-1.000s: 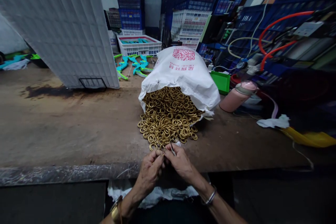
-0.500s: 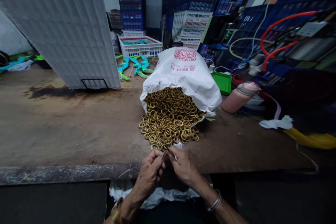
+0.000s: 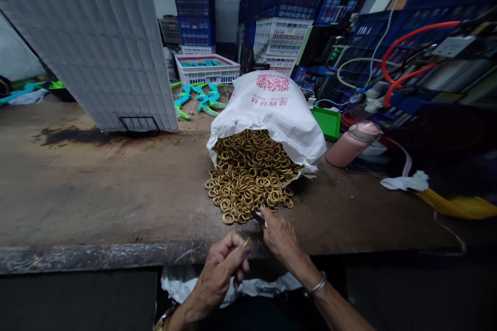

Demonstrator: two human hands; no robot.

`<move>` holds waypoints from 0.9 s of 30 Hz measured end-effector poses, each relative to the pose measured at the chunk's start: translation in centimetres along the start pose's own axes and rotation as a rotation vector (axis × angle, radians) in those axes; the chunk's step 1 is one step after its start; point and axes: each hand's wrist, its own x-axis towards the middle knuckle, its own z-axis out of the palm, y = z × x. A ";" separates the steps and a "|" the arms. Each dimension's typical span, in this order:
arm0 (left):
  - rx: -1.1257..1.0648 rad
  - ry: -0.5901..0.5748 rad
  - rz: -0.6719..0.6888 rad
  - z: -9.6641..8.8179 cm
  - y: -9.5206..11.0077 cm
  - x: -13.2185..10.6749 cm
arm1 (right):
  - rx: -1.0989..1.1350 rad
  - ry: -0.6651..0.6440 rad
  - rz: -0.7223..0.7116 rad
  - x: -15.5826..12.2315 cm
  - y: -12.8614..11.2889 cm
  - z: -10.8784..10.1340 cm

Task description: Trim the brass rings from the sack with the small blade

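Observation:
A heap of gold-coloured rings [image 3: 248, 189] spills from the mouth of a white sack [image 3: 277, 114] onto the table. Between thumb and fingers, my left hand [image 3: 225, 258] pinches one gold ring [image 3: 246, 242] in front of the heap, near the table edge. My right hand [image 3: 281, 238] grips a small dark tool [image 3: 258, 215], its tip at the near edge of the heap; the fingers hide most of it, so I cannot tell its kind. The two hands are apart.
A tall grey-white padded panel [image 3: 116, 51] stands on the left of the table [image 3: 116, 191]. Turquoise and green pieces [image 3: 202, 97] lie behind the sack. A pink bottle [image 3: 351, 145] and green tray [image 3: 326, 123] are at right; crates [image 3: 194, 10] are stacked behind.
My hands were together at the near edge of the heap; now they have separated. The left has drawn slightly down with its ring, the right has shifted right with the dark tool.

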 end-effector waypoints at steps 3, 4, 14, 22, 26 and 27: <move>-0.174 0.034 -0.017 -0.5 -0.3 0.4 | 0.132 0.089 -0.080 0.0 0.0 0.4; -0.212 0.061 -0.029 -0.7 -0.4 0.5 | 0.169 0.107 -0.117 -0.1 -0.2 0.6; -0.463 0.062 -0.067 -1.9 -0.4 1.2 | 0.065 0.110 -0.141 0.1 -2.2 1.0; -0.490 0.134 -0.117 -1.7 -0.6 2.0 | 0.469 0.179 -0.102 1.0 -0.1 1.1; -0.414 0.101 -0.083 -1.0 -0.1 2.6 | 0.802 0.185 -0.005 1.2 0.6 0.2; -0.388 0.100 -0.064 -0.8 0.0 2.7 | 0.872 0.160 0.023 1.2 0.6 0.0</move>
